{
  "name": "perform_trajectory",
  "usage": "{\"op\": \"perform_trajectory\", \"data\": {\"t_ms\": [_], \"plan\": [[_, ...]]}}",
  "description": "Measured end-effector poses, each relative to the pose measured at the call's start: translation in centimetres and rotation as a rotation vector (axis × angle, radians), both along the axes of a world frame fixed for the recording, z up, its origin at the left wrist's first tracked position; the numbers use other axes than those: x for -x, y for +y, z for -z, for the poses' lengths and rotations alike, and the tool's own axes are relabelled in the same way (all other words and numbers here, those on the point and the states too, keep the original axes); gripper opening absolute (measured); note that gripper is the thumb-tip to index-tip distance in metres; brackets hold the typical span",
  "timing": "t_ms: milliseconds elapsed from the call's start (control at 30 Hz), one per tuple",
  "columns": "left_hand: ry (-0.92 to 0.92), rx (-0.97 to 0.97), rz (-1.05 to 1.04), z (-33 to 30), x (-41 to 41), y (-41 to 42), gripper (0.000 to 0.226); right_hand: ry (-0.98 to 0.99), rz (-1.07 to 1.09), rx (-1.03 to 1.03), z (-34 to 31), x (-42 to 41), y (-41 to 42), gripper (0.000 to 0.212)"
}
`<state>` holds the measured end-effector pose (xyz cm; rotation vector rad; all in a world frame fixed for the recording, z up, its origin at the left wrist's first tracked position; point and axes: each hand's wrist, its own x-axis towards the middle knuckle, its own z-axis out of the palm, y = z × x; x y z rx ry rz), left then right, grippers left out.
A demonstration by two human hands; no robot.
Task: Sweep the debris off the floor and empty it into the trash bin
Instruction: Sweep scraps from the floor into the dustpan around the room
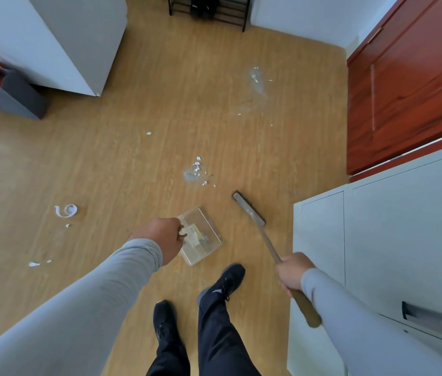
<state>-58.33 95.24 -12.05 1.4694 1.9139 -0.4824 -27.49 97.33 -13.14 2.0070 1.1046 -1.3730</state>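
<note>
- The left hand (164, 236) is seen closed round the handle of a clear plastic dustpan (201, 236), which is held low over the wooden floor (122, 164); whether the pan touches the floor cannot be told.
- Pale scraps are visible inside the dustpan.
- The right hand (293, 271) is wrapped round the wooden handle of a broom (264, 238), with the handle's end projecting behind the wrist.
- The broom head (249, 208) is angled on or just above the floor, to the right of the dustpan and apart from it.
- A small pile of white debris (197, 172) lies on the floor just beyond the broom head and the dustpan.
- A second patch of dust and scraps (256, 77) is noted farther off, near a red-brown door (410, 85).
- A curled paper strip (65, 210) and loose white bits (34, 264) lie to the left, well apart from the dustpan.
- White cabinets (393, 234) stand at the right, beside the broom.
- A grey and orange bag (5, 90) rests at the far left.
- A dark shoe rack (209, 9) stands at the far wall.
- Both arms are in grey sleeves; dark trousers and black shoes (230, 279) are seen below.
</note>
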Motion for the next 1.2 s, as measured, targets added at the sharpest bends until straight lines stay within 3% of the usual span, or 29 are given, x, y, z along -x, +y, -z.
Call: {"op": "perform_trajectory", "data": {"t_ms": [133,233,400,500,667,800,867,1000,1133,1200], "plan": [[-0.013,-0.004,-0.01,0.1,0.1,0.0,0.017,0.064,-0.159,0.17,0.7,2.7,-2.1,0.047],[-0.022,-0.013,-0.015,0.0,0.0,0.2,0.017,0.203,0.049,0.222,-1.9,-0.1,-2.1,0.065],[-0.024,0.027,-0.041,-1.4,1.4,-0.6,0.018,0.257,0.271,0.147,-7.3,-5.0,-1.0,0.057],[-0.024,0.026,-0.073,-3.5,2.7,0.2,0.017,0.233,0.261,0.08,-8.7,-4.3,1.0,0.055],[-0.01,-0.004,-0.148,-6.1,5.6,2.3,0.019,0.186,0.133,-0.017,-8.5,-0.1,6.1,0.035],[0.019,0.003,-0.156,-6.7,8.7,3.5,0.018,0.161,0.09,-0.073,-8.1,2.7,8.3,0.063],[0.038,0.002,-0.139,-6.8,10.2,4.3,0.017,0.16,0.081,-0.093,-8.6,3.8,8.9,0.066],[0.033,-0.026,-0.133,-7.8,13.0,5.9,0.022,0.139,0.047,-0.13,-11.0,6.1,9.4,0.061],[-0.003,-0.047,-0.083,-8.0,16.0,7.8,0.025,0.093,0.064,-0.151,-12.4,9.6,9.1,0.023],[-0.021,-0.047,-0.078,-7.7,17.4,8.5,0.023,0.066,0.069,-0.172,-12.2,11.6,9.4,0.015]]}}
